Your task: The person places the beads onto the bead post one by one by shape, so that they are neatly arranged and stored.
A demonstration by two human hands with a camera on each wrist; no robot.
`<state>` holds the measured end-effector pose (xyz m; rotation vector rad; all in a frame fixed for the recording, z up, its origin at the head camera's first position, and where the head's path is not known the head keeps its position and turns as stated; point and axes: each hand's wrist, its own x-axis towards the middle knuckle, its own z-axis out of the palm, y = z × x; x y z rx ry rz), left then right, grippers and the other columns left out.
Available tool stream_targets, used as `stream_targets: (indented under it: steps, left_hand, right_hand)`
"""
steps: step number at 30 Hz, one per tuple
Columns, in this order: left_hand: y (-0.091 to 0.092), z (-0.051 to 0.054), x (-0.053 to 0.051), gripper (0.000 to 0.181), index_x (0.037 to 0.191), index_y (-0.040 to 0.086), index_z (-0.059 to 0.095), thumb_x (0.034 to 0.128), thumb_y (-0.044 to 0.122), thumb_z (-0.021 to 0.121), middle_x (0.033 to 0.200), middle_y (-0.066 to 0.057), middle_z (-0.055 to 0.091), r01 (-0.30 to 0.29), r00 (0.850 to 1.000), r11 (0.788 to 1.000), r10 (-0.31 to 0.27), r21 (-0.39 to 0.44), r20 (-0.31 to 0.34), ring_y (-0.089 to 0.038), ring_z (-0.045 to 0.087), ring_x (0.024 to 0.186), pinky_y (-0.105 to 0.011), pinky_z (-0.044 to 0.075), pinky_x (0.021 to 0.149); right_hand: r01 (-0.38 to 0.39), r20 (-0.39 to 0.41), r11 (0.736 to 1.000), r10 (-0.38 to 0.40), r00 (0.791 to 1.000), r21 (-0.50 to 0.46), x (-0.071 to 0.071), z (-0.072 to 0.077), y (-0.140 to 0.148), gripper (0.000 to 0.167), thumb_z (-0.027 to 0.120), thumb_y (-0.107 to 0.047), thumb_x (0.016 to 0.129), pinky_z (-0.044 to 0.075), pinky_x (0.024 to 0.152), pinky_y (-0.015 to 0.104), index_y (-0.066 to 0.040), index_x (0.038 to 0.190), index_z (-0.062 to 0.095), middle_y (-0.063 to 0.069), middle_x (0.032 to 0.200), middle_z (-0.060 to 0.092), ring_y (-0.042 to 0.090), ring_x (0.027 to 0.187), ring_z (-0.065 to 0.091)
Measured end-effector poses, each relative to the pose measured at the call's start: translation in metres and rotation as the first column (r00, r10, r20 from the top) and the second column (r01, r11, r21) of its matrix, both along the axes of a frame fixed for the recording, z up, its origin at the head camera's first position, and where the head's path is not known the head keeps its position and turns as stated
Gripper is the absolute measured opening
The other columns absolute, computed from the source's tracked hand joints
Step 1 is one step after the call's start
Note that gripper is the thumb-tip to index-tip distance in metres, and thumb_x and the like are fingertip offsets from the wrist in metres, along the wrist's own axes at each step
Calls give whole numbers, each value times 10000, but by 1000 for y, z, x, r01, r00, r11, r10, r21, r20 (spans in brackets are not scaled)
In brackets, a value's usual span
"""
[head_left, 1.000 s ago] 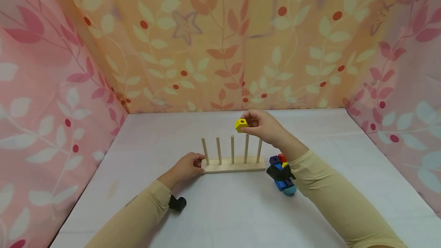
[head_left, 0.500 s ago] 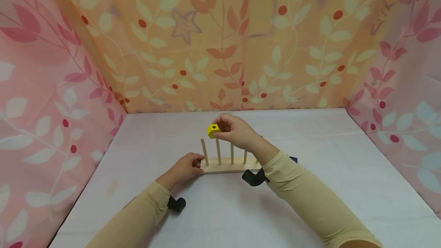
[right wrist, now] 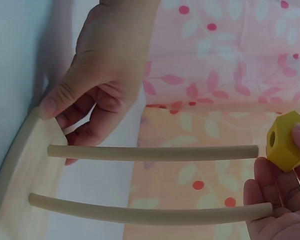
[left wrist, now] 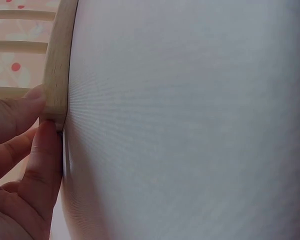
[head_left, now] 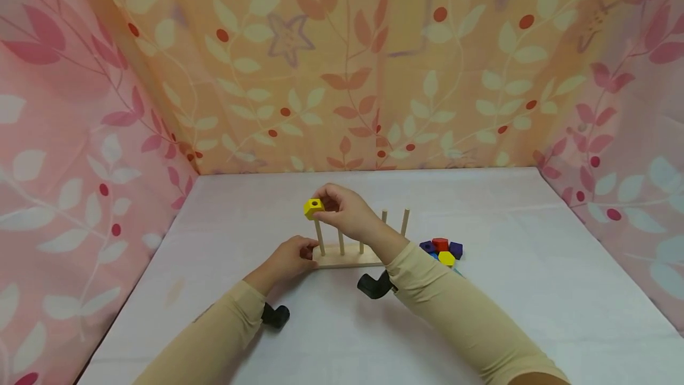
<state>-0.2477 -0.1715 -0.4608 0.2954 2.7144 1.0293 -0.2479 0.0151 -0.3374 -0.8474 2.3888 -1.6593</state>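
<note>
The right hand (head_left: 347, 212) pinches a yellow hexagonal block (head_left: 314, 209) with a hole, held at the top of the leftmost peg (head_left: 320, 239) of a wooden base (head_left: 347, 256). In the right wrist view the yellow block (right wrist: 286, 141) sits just off the tip of that peg (right wrist: 155, 153), a small gap between them. The left hand (head_left: 291, 260) grips the base's left end; in the left wrist view its thumb and fingers (left wrist: 44, 155) hold the end of the base (left wrist: 59, 65). No block shows on the visible pegs.
Right of the base lies a cluster of coloured blocks: a red one (head_left: 440, 245), a purple one (head_left: 456, 250) and a yellow one (head_left: 446, 259) among them, partly hidden by the right sleeve. A black wrist mount (head_left: 374, 285) hangs under the right forearm. Patterned curtains stand behind and beside the table.
The right hand has carried the yellow block leftward across the pegs and slightly lower, to the leftmost peg. The left hand and the base have stayed in place.
</note>
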Motion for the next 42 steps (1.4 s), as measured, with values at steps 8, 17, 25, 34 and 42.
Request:
stream_targets:
  steps: [8, 17, 25, 34, 42]
  left_hand:
    - [-2, -1, -2, 455, 1192, 107, 605, 761, 153, 743, 926, -5, 540, -11, 1000, 1000, 11, -6, 17, -144, 517, 846, -344, 429, 785]
    - [-5, -4, -3, 470, 1194, 126, 602, 749, 151, 753, 980, 15, 563, -23, 999, 999, 22, 38, 43, -132, 551, 900, -341, 451, 823]
    - [-7, -1, -5, 478, 1157, 71, 605, 709, 66, 769, 914, -10, 621, -28, 995, 987, 12, 161, 101, -125, 574, 835, -272, 475, 724]
    - [-13, -10, -6, 471, 1129, 48, 611, 691, 74, 782, 881, -24, 619, -34, 994, 975, 10, 220, 110, -124, 570, 795, -266, 471, 716]
    - [-12, -12, -6, 468, 1133, 60, 603, 700, 91, 778, 891, -16, 623, -69, 990, 963, 34, 259, 138, -128, 576, 801, -269, 482, 709]
  right_hand:
    - [67, 22, 997, -68, 997, 27, 1, -6, -4, 197, 625, -101, 865, 480, 795, 271, -112, 1053, 567, 27, 999, 602, 138, 891, 586]
    - [116, 25, 993, -117, 993, 25, 0, -14, -7, 208, 625, -107, 867, 484, 797, 284, -113, 1065, 563, 19, 1004, 590, 146, 884, 582]
    - [181, 18, 983, -180, 983, -31, 2, -24, -11, 415, 653, -47, 831, 493, 776, 267, -103, 1201, 474, 53, 980, 605, 159, 867, 590]
    - [237, 67, 970, -233, 970, -57, 7, -41, -16, 615, 663, -51, 823, 486, 804, 285, -60, 1330, 314, 57, 1025, 599, 164, 893, 582]
    - [264, 80, 959, -257, 963, -104, 13, -53, -16, 535, 660, -29, 821, 475, 840, 349, -27, 1262, 357, 111, 1033, 611, 235, 924, 599]
